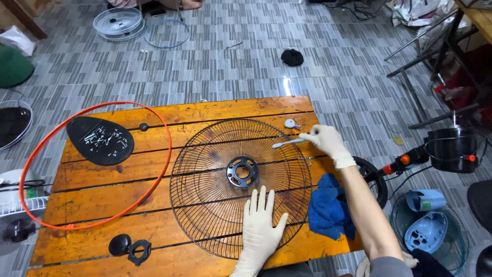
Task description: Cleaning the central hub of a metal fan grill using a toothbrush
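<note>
we see our left hand (260, 225), in a pale latex glove, lying flat with its fingers spread apart on the lower part of a black wire fan guard (241, 187), pressing on the wires and closed on nothing. our right hand (325, 141), gloved the same way, is closed in a pinch on the handle end of a light blue toothbrush (288, 143), whose head points left over the upper right rim of the guard. the guard lies flat on a low orange wooden table (102, 205), its round black hub (242, 172) at the centre, just above the left fingertips.

just beyond the right hand, a small white and lilac cap-like part (292, 123) sits on the table. under our right forearm, a crumpled blue cloth (329, 208) lies at the table's right edge, touching the guard's rim.

on the left half of the table, an orange plastic ring (166, 154) lies flat, and inside it rests a black teardrop-shaped cover (100, 140) holding loose screws, with a small black knob (143, 126) beside it. near the front edge lie a black round cap (120, 244) and a black ring nut (139, 251), touching each other.

on the tiled floor to the right stand a black fan motor (452, 149) and light blue housing pieces (426, 223); far back, another guard (118, 23) lies on the tiles.
</note>
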